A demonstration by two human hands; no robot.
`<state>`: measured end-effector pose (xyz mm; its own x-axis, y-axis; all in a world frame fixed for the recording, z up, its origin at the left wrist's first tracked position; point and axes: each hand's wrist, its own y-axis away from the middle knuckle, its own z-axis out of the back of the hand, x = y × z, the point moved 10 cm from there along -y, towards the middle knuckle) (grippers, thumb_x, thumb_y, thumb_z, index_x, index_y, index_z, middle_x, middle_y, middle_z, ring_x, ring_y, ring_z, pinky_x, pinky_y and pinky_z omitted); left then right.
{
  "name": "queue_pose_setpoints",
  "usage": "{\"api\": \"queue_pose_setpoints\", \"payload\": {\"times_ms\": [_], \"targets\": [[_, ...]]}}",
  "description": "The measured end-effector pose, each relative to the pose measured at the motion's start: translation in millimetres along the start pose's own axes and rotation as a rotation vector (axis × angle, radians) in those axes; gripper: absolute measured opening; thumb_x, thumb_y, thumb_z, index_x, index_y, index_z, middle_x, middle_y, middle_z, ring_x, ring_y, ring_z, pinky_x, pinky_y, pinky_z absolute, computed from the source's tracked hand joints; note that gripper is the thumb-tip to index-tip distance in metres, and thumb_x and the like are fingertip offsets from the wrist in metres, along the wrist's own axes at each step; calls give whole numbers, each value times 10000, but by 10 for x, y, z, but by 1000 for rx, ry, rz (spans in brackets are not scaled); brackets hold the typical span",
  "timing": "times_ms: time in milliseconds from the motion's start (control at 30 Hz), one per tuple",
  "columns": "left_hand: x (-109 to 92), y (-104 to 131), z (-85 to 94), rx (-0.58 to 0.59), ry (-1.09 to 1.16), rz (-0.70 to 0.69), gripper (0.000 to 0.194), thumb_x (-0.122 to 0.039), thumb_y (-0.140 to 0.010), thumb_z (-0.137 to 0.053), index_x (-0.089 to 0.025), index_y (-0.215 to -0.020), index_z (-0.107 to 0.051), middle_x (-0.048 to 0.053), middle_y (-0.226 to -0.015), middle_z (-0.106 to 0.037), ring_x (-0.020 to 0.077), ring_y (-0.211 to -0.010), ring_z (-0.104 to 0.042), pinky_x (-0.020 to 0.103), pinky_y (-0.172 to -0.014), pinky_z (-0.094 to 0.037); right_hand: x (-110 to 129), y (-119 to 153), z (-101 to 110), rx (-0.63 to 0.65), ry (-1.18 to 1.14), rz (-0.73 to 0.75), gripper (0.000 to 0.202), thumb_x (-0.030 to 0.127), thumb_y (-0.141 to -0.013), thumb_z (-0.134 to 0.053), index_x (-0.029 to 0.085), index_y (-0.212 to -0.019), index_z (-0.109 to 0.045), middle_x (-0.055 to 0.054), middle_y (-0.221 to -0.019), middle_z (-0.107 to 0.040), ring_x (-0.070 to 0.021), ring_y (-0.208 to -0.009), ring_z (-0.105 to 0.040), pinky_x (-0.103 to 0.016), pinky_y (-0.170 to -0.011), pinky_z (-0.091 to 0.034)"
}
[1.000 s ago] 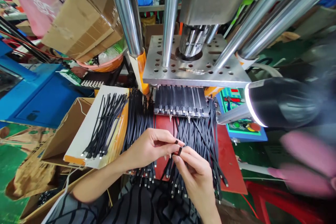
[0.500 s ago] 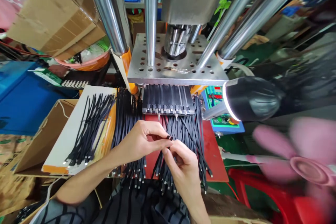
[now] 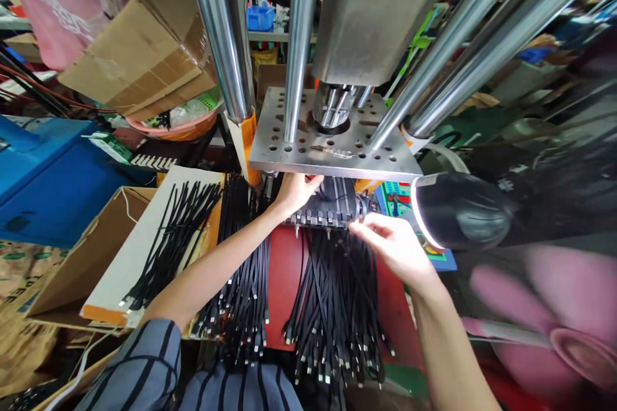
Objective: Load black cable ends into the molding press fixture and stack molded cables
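A black fixture (image 3: pixel 337 196) sits under the steel press plate, with a row of metal connector ends along its front edge. My left hand (image 3: pixel 297 194) reaches in over the fixture's left part, just below the plate. Its thumb and fingers are drawn together, partly hidden, and what they hold cannot be made out. At the fixture's front right corner, my right hand (image 3: pixel 393 241) is closed in a pinch; anything between its fingertips is too small to name. A thick bundle of black cables (image 3: pixel 332 308) hangs over the red board (image 3: pixel 282 270) in front of the fixture.
The steel press plate (image 3: pixel 332 164) hangs close above my left hand, between chrome columns (image 3: pixel 219 38). A black lamp (image 3: pixel 463 212) is near my right wrist. More cables (image 3: pixel 168 237) lie on a white board at left. A pink fan (image 3: pixel 573 347) spins at right.
My hands were together in front of the fixture, pinching a small black piece. They have parted: the left moved forward under the plate, the right to the fixture's right corner. The view shifted.
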<state>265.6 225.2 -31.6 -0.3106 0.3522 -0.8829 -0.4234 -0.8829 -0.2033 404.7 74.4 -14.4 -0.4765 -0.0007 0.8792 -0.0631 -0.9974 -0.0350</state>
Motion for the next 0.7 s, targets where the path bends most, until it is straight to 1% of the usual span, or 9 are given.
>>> {"api": "queue_pose_setpoints", "payload": {"times_ms": [33,100,200,300,367,467,533,633,700], "targets": [[4,25,-4,-19,4,8,149,-235,-963,-598,-130,-905,-686,54,-764,-734,169,-677,-721,276,-673,-595,-22,-183,71,-8,-10,6,530,607,-875,-701,222,-607,-455,38,-605,-411,-134,-593,-354,-290,-577,-315],[-98,164,-8,-14,-6,-59,219,-267,-977,-595,-126,-1127,-670,107,-984,-770,193,-852,-767,304,-778,-637,-105,-471,97,-7,-50,8,563,659,-819,-728,226,-589,-453,53,-568,-365,-120,-557,-300,-289,-544,-272],[-433,546,-152,146,-185,-358,392,-293,-983,-611,-163,-1351,-584,150,-1365,-657,233,-1172,-710,388,-1008,-614,-230,-705,0,13,-74,33,554,696,-788,-725,212,-607,-525,47,-573,-396,-117,-550,-309,-287,-532,-255],[-583,915,-397,315,-494,-622,353,-287,-993,-611,-169,-1326,-609,153,-1456,-593,282,-1358,-593,472,-1159,-515,-307,-785,-12,-46,7,67,500,658,-818,-710,193,-657,-620,31,-581,-460,-122,-547,-347,-288,-533,-282],[-581,1008,-498,341,-639,-705,313,-267,-1007,-586,-148,-1293,-628,158,-1442,-613,294,-1410,-544,486,-1190,-476,-311,-790,38,-116,62,95,467,622,-831,-711,189,-667,-648,10,-615,-527,-124,-552,-375,-289,-541,-311],[-569,1015,-599,341,-771,-754,324,-246,-1033,-522,-103,-1304,-626,163,-1451,-623,286,-1414,-533,463,-1195,-450,-326,-763,91,-171,48,98,427,580,-835,-716,183,-685,-668,-11,-676,-598,-122,-559,-402,-286,-554,-348],[-572,1008,-655,346,-851,-752,327,-252,-1041,-502,-87,-1290,-636,166,-1472,-610,287,-1408,-532,454,-1189,-438,-362,-741,103,-181,14,71,387,557,-833,-723,173,-790,-715,3,-659,-593,-115,-536,-386,-278,-530,-343],[-607,1024,-704,336,-915,-710,427,-385,-1038,-532,-98,-1346,-605,179,-1491,-587,310,-1414,-516,484,-1187,-415,-390,-716,113,-204,12,61,399,529,-846,-716,154,-977,-746,12,-665,-601,-108,-515,-379,-265,-500,-341],[-638,1051,-723,317,-921,-678,528,-477,-1022,-548,-119,-1410,-563,185,-1488,-583,325,-1418,-508,507,-1194,-396,-391,-709,117,-221,32,69,375,505,-865,-704,151,-984,-741,6,-677,-612,-107,-520,-393,-262,-503,-359]]}}
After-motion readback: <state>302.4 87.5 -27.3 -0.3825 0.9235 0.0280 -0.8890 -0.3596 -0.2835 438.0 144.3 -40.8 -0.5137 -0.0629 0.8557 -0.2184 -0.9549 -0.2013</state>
